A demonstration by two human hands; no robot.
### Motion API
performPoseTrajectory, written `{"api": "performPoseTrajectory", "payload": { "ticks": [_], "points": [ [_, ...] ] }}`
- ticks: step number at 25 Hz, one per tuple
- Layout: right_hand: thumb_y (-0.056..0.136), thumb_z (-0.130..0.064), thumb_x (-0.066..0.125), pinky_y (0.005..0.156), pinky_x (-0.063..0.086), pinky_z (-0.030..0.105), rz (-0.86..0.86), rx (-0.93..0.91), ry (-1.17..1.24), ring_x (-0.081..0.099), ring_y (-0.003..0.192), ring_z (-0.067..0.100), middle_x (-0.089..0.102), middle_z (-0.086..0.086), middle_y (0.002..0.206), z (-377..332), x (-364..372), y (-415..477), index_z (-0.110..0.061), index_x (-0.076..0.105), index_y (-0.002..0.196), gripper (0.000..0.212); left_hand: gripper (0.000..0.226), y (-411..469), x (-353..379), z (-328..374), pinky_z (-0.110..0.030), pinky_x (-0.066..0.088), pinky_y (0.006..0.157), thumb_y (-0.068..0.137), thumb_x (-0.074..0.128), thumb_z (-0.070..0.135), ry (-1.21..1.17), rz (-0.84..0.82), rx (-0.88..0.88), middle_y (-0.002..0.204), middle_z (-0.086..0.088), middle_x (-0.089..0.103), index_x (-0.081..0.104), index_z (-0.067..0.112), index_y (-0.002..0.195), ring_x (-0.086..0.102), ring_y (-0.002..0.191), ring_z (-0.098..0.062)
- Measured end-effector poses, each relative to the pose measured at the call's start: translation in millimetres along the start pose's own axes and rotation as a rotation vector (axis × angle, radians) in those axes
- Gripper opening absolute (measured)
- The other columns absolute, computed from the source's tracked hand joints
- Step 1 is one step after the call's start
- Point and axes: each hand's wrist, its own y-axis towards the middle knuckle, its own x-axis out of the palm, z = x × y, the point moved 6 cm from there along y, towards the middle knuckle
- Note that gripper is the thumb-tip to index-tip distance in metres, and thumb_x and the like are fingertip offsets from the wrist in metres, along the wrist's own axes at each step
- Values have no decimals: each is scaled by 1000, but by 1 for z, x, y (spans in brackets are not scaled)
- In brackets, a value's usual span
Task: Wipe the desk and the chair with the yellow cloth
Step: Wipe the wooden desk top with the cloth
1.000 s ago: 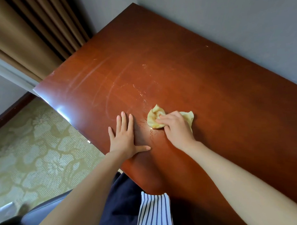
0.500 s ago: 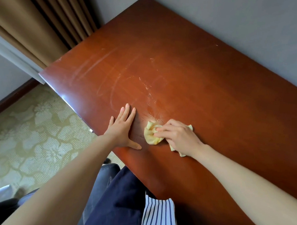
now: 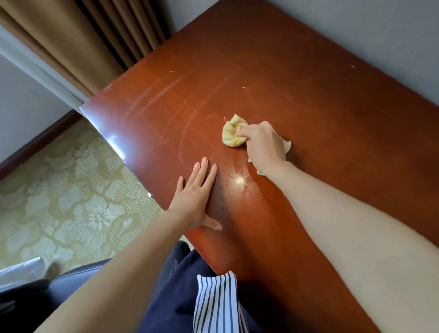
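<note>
Head view looks down on the red-brown desk [image 3: 316, 107], whose left edge runs diagonally above the patterned carpet [image 3: 61, 184] and whose far edge meets the grey wall [image 3: 370, 27], with a brown curtain [image 3: 81, 34] hanging just past the far-left corner. The right hand [image 3: 263, 145], fingers curled, grips the bunched yellow cloth [image 3: 233, 134] against the desktop, well in from every edge, with bare wood open to its right and far side. The left hand [image 3: 195, 198] lies flat near the left edge, fingers straight and thumb spread, and a dark chair [image 3: 65, 283] shows at near left.
</note>
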Motion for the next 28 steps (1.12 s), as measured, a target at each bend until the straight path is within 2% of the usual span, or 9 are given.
{"api": "performPoseTrajectory", "payload": {
  "ticks": [3, 6, 9, 12, 15, 17, 22, 26, 28],
  "points": [
    [93, 4, 43, 97, 40, 34, 72, -26, 53, 50, 113, 24, 60, 7, 123, -7, 5, -26, -17, 65, 120, 40, 142, 1, -3, -3, -48, -4, 116, 59, 80, 60, 22, 13, -21, 152, -3, -36, -27, 22, 145, -26, 142, -21],
    [90, 8, 45, 98, 41, 35, -18, -197, 60, 50, 112, 26, 62, 9, 121, -14, 11, -64, -12, 65, 119, 40, 143, -1, -4, -7, -47, -1, 117, 57, 80, 61, 37, 14, -46, 153, -3, -34, -25, 22, 147, -24, 143, -20],
    [83, 13, 54, 89, 48, 41, -98, -381, 47, 55, 102, 29, 67, 10, 113, -10, 5, -112, -8, 69, 112, 39, 138, -3, -6, -10, -47, 2, 117, 59, 78, 63, -15, 43, -60, 155, -1, -29, -18, 23, 150, -21, 144, -18],
    [76, 14, 63, 77, 54, 43, -97, -474, 21, 61, 92, 29, 70, 9, 104, 8, -12, -160, -8, 73, 104, 38, 125, -6, -10, -3, -48, 4, 117, 62, 71, 69, -139, 144, -111, 160, -2, -13, -1, 22, 153, -10, 147, -18],
    [69, 15, 70, 70, 55, 43, -53, -516, -49, 65, 88, 26, 71, 4, 104, 30, -26, -191, -12, 74, 102, 43, 116, -8, -15, 9, -50, 8, 116, 60, 68, 73, -120, 274, -146, 158, -8, 11, 18, 21, 150, 6, 145, -26],
    [64, 16, 74, 69, 55, 42, -13, -519, -109, 66, 89, 24, 71, 2, 105, 45, -38, -198, -14, 74, 102, 48, 117, -3, -18, 25, -52, 8, 116, 59, 69, 74, -86, 301, -109, 157, -9, 11, 17, 22, 150, 6, 144, -28],
    [66, 15, 72, 72, 54, 43, 55, -465, -218, 66, 93, 27, 70, 3, 108, 71, -63, -172, -14, 74, 102, 46, 127, 29, -31, 65, -51, -1, 116, 61, 68, 73, 55, 246, 16, 159, -2, -16, -1, 18, 153, -13, 146, -25],
    [63, 19, 69, 76, 51, 49, 60, -251, -255, 62, 97, 33, 68, 10, 111, 107, -83, -124, -11, 72, 108, 54, 135, 56, -44, 85, -51, -5, 115, 57, 66, 77, 145, 210, 103, 157, -1, -24, -10, 17, 151, -21, 144, -24],
    [72, 17, 64, 84, 47, 49, 53, -99, -265, 56, 106, 33, 64, 10, 120, 130, -91, -95, -15, 67, 117, 55, 140, 68, -48, 90, -50, -5, 115, 53, 64, 80, 163, 190, 117, 157, 0, -25, -14, 18, 151, -23, 144, -24]
  ]
}}
